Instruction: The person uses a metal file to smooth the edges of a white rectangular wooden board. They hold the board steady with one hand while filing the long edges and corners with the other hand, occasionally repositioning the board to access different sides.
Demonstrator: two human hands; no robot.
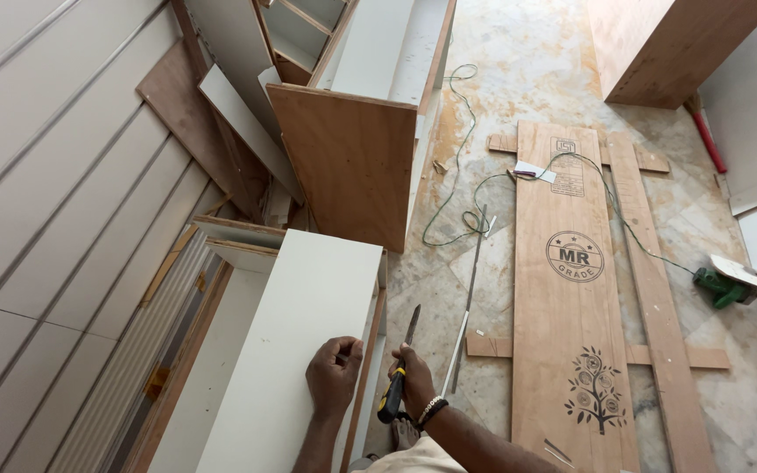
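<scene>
Down at the bottom of the view, the right hand (411,378) is wrapped around the yellow-and-black handle of a file (401,363), whose narrow metal blade points up and away from the person, close beside the right edge of the white laminated board (295,350). The left hand (334,377) lies on that board's face near the same edge, fingers curled over it, holding nothing else. The file looks stiff, light and easy to steer from its grippy handle; the bare blade is the part to keep fingers off. The board seems rigid and fairly heavy, its laminate smooth and probably slippery, with edges that could chip, so a flat palm or a grip on the raw edges suits it best. Farther out on the marble floor (519,52) lies a long plywood sheet (567,289) bearing a round dark stamp at mid-length, a rectangular printed mark near its far end, and a dark tree emblem near its close end. A small white paper slip (535,171) rests on its far left edge, by the green cord (457,158).
</scene>
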